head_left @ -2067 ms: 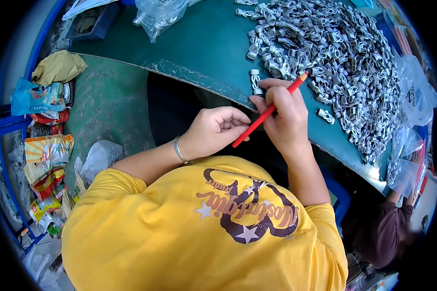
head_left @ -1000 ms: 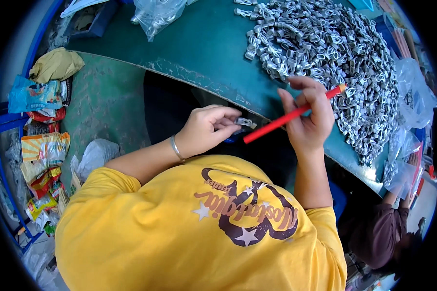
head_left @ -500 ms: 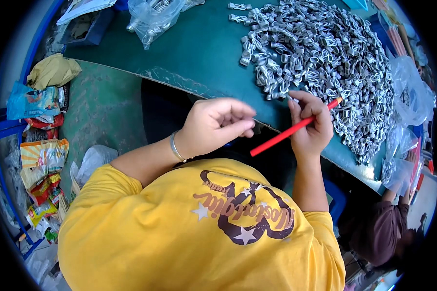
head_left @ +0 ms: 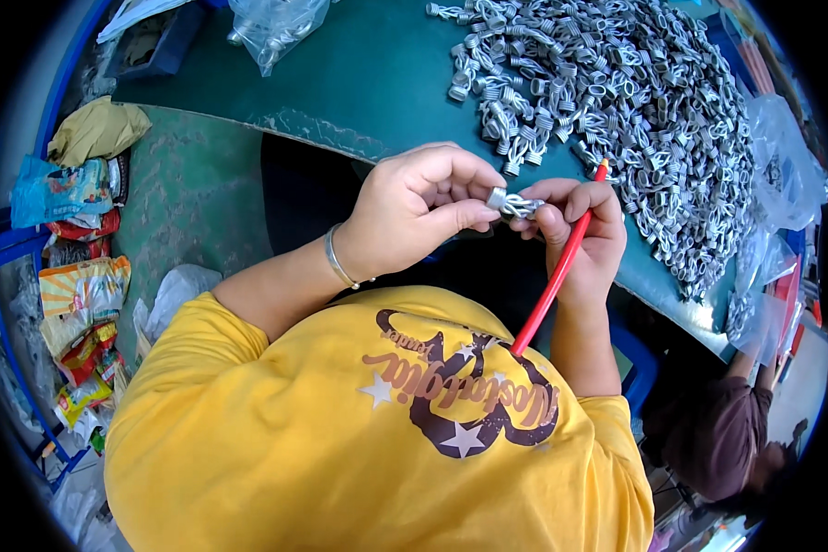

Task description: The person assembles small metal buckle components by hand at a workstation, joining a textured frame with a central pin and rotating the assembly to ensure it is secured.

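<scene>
Between my two hands, over the near edge of the table, is a small silvery metal fitting point(head_left: 517, 204) with a ribbed cap at one end and twisted loops at the other. My left hand point(head_left: 423, 202) pinches the cap end, thumb against fingertips. The looped end is in the fingertips of my right hand point(head_left: 584, 230). That same hand also carries a thin red rod point(head_left: 558, 271), with a yellowish tip, slanting across the palm. Its lower end reaches my shirt. A large heap of similar metal fittings point(head_left: 616, 110) lies just beyond my right hand.
The green table point(head_left: 359, 74) has a worn near edge. On it are a clear bag of metal parts point(head_left: 274, 28) and a blue bin point(head_left: 161, 46). Crumpled packaging point(head_left: 83, 285) lines the left side. Plastic bags point(head_left: 782, 166) and another person point(head_left: 722, 432) are at right.
My right hand has moved left from the heap with a metal fitting, and my left hand now pinches its cap end. The red rod has swung steeper.
</scene>
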